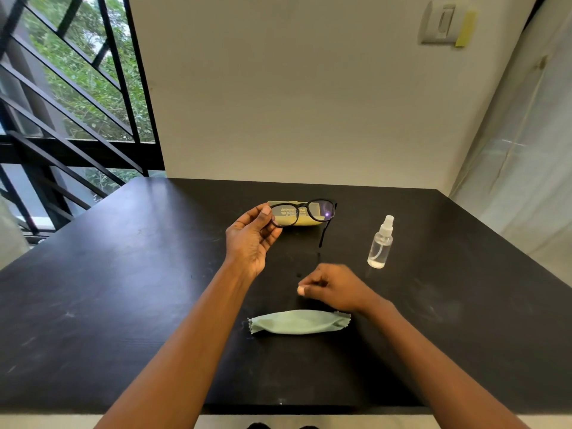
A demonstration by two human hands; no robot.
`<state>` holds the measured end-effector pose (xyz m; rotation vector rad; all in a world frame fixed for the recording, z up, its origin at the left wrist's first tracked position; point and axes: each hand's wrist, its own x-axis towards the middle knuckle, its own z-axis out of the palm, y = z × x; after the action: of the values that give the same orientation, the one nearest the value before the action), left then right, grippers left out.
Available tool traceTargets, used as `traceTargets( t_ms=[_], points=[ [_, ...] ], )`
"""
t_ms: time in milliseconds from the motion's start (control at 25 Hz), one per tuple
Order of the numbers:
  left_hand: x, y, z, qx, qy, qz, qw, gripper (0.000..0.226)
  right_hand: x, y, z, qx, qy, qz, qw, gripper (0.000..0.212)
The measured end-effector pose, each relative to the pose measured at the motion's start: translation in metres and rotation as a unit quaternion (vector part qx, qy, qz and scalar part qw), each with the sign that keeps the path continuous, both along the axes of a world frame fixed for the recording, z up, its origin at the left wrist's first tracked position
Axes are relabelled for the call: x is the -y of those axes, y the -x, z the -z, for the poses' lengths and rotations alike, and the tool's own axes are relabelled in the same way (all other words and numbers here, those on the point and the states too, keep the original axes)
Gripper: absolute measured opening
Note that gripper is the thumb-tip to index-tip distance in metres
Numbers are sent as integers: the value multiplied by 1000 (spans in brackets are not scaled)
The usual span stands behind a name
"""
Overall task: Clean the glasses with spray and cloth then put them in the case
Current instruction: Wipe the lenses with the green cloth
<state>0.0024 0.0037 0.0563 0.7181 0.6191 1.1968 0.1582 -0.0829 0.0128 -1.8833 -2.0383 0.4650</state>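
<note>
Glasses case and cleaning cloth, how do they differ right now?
The glasses case is yellowish, rigid and printed; the cleaning cloth is pale green, soft and rumpled. The case lies far back, partly hidden behind the held glasses; the cloth lies near, in full view. Both rest on the black table, untouched.

Desk (123, 305): matte black, with faint pale scuffs. Glasses (305, 212): black frame, clear lenses, one carrying a small violet glint. Case (297, 219): pale yellow-green, printed with small white lettering. Cloth (298, 322): light sage green, plain, with zigzag-cut ends. Spray bottle (380, 244): clear body, white nozzle. Wall (294, 88): off-white. Wall switch (439, 24): grey-white, with a yellow tag beside it. Window frame (145, 88): black, green foliage behind.
</note>
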Motion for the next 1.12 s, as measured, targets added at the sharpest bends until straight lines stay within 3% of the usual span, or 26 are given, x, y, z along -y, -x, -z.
traceTargets(
  t_ms=[200,320,480,600,760,880,1000,1120],
  points=[
    [1,2,1,2,-1,0,1000,8,9,5,12,19,56,-12,998,34],
    [1,3,0,1,-9,2,1000,8,16,6,12,-17,37,-8,999,22],
    [2,4,0,-3,-13,3,1000,8,23,14,8,26,32,-22,999,5],
    [3,4,0,-7,-11,4,1000,8,25,13,-5,-81,24,21,996,7],
    [4,3,0,-6,-5,4,1000,8,24,9,-33,-278,-52,107,953,14],
    [7,1,-1,-2,-1,8,1000,9,17,12,-57,-345,-142,155,915,12],
    [10,-1,-2,-1,-4,9,1000,10,6,19,-73,-336,-233,175,896,11],
    [14,-3,-3,0,-10,13,1000,8,-7,32,-76,-231,-300,191,906,11]
  ],
)
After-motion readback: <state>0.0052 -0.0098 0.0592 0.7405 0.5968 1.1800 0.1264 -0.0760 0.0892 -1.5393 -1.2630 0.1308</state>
